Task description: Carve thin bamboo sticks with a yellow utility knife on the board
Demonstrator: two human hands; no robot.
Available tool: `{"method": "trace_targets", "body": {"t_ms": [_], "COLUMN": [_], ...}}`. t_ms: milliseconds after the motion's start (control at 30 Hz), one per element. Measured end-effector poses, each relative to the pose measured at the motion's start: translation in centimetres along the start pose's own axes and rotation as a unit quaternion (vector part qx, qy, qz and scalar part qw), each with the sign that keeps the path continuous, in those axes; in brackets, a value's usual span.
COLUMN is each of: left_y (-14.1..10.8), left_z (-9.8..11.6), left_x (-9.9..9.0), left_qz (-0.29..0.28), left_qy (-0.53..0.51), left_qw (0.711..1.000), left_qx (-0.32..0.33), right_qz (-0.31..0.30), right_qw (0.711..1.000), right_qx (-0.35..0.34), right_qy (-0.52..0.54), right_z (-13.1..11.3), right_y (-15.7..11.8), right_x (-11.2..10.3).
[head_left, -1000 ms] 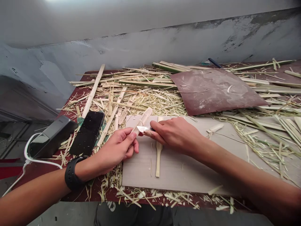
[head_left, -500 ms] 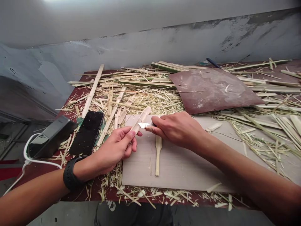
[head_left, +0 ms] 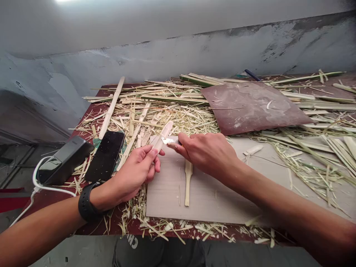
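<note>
Pinched in my left hand [head_left: 141,163] is a pale bamboo strip [head_left: 166,130], its free end angled up and away from me. My right hand [head_left: 208,150] grips a knife [head_left: 169,142]; its short bright blade meets the strip just above my left fingers. Most of the knife's handle is hidden by my fist. Below my right hand, a carved bamboo piece with a narrow handle [head_left: 188,185] lies on the pale board [head_left: 167,205], its upper end covered by the hand.
Shavings [head_left: 183,118] and bamboo strips [head_left: 111,107] cover the back of the dark red table. A black phone [head_left: 105,155] and a dark box-shaped device [head_left: 65,159] with a white cable [head_left: 35,178] are at left. A brown sheet [head_left: 256,105] rests over the strips at right.
The blade has shifted slightly left and up along the strip. The raised curl of shaving on the strip no longer shows. My left hand and the strip have moved slightly left.
</note>
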State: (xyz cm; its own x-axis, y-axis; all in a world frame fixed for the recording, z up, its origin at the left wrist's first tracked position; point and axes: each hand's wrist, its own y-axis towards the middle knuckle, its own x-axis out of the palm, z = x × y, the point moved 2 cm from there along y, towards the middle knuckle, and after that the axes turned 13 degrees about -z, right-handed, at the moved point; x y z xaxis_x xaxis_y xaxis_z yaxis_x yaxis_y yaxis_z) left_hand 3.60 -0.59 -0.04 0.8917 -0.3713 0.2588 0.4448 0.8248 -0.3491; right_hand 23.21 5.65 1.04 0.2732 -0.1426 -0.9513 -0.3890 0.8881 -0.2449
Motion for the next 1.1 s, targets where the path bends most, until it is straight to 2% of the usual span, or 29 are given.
{"method": "trace_targets", "body": {"t_ms": [67,133,167,200,333,433,633,1100], "left_y": [-0.3,-0.4,-0.3,-0.2,0.3,0.5,0.4,0.4], "left_z": [-0.3,-0.7,-0.8,-0.9,-0.8,-0.7,-1.2,-0.7], "left_x": [0.2,0.2,0.1,0.0,-0.3,-0.3,-0.4,-0.6], "left_qz": [-0.025,-0.049,-0.048,-0.041,-0.016,-0.025,-0.048,-0.023], "left_qy": [0.0,0.002,0.001,0.0,-0.005,0.001,0.036,0.06], "left_qw": [1.0,0.999,0.999,0.999,1.0,1.0,0.998,0.997], "left_qx": [0.004,0.007,0.005,0.002,-0.004,0.006,0.035,0.05], "right_qz": [0.002,0.043,0.062,0.072,0.069,0.04,0.018,0.025], "right_qw": [0.996,0.985,0.983,0.985,0.996,0.991,0.993,0.998], "right_qx": [0.084,0.165,0.173,0.151,-0.045,-0.122,-0.111,-0.049], "right_qy": [0.011,0.009,0.019,0.031,0.047,0.049,0.043,-0.029], "right_z": [2.5,4.5,4.9,4.7,1.4,-0.4,-0.3,-0.1], "right_y": [0.4,0.7,0.7,0.8,0.7,0.3,0.1,0.1], "right_x": [0.2,0.3,0.3,0.3,0.6,0.9,1.2,0.6]}}
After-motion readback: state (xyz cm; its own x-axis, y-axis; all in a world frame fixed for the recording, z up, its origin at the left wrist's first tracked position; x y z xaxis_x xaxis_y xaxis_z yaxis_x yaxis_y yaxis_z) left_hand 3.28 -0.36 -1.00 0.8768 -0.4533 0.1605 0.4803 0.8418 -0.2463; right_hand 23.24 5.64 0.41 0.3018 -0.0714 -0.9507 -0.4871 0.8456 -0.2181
